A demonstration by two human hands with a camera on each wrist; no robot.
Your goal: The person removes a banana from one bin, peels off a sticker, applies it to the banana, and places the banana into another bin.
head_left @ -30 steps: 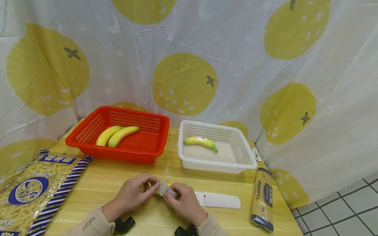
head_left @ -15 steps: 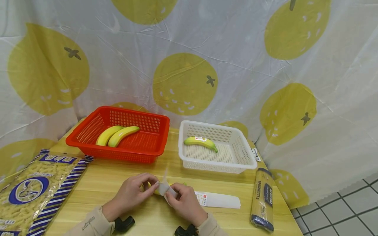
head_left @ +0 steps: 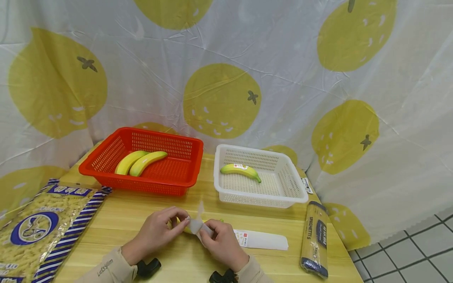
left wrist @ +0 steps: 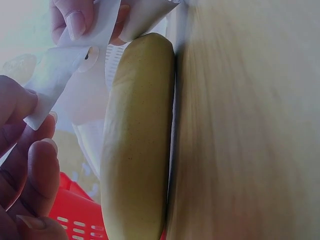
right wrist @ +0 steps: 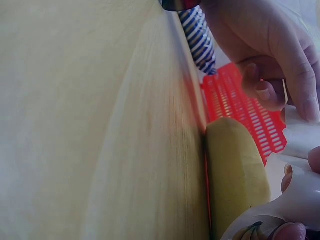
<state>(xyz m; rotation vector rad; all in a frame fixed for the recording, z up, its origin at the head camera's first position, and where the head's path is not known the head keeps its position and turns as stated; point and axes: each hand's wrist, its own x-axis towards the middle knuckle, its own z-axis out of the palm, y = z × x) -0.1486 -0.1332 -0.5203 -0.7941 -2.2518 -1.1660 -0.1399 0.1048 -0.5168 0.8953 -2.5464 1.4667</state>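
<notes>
My left hand (head_left: 161,232) pinches one end of a white sticker strip (left wrist: 57,75) between thumb and forefinger. My right hand (head_left: 223,241) grips the strip close by, and the paper is bent and folded between the two hands. A printed banana picture (right wrist: 254,231) shows on the strip in the right wrist view. Beyond my right hand, white paper with a printed label (head_left: 242,238) lies along the table. A yellow banana (left wrist: 137,135) lies on the wooden table just under and behind the hands, mostly hidden by them in the head view.
A red basket (head_left: 148,184) holds two bananas (head_left: 146,162). To its right, a white basket (head_left: 255,199) holds one banana (head_left: 240,170) with a label on it. A large pasta bag (head_left: 46,232) lies at left, a spaghetti pack (head_left: 314,239) at right near the table edge.
The strip's thin upright tip has shifted slightly right, and my left hand has risen a touch. Both hands keep their hold on the strip; all else stays put.
</notes>
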